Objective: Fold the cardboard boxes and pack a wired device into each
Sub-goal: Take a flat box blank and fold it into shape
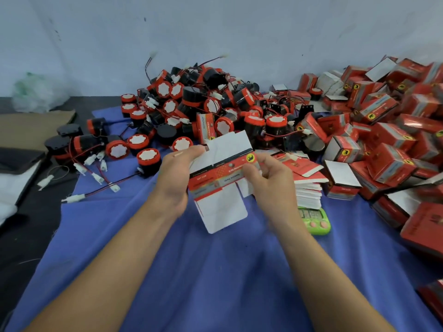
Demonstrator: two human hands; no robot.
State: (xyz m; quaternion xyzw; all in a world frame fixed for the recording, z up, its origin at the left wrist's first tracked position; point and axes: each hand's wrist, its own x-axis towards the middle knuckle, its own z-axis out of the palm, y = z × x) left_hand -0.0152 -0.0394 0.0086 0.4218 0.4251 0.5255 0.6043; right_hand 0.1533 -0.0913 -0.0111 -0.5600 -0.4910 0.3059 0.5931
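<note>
Below a pale wall (pixel 215 32), blue cloth (pixel 215 271) carries wired devices (pixel 191 109) and boxes (pixel 383 130)

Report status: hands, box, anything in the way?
Left hand and right hand grip the unfolded box, flaps open. Device pile beyond, untouched. Nothing blocking.

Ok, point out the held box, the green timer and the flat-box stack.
held box (pixel 215 175): head view, red printed band.
green timer (pixel 311 215): head view, display face.
flat-box stack (pixel 308 195): head view, white edges.
</note>
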